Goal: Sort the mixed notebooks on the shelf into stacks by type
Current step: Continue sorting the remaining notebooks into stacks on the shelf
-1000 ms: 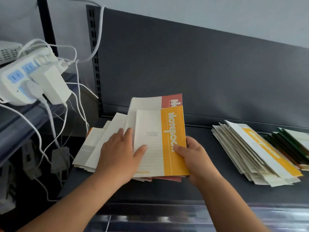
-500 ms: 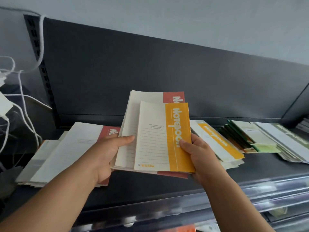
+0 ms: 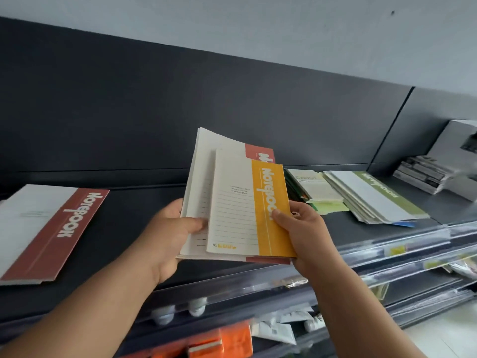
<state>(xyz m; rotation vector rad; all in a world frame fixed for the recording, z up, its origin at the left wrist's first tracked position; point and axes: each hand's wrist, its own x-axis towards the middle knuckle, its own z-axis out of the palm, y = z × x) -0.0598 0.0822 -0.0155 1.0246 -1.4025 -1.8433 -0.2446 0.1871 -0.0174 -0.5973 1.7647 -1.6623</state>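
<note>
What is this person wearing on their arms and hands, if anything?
Nothing that shows. The left forearm and right forearm are bare right to the picture's edge, with no sleeve in view. The left hand and right hand have no gloves, and no watch, bracelet or ring shows on the sides facing the camera.

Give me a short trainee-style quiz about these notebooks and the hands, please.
1. The left hand and right hand hold a bundle. What colour is the band on its top notebook? A yellow, B green, C blue.
2. True or false: the red-banded notebook lying on the shelf touches a hand.
3. Fill in: the green-banded stack lies to the bundle's ____.
Key: 1 A; 2 false; 3 right.
</note>
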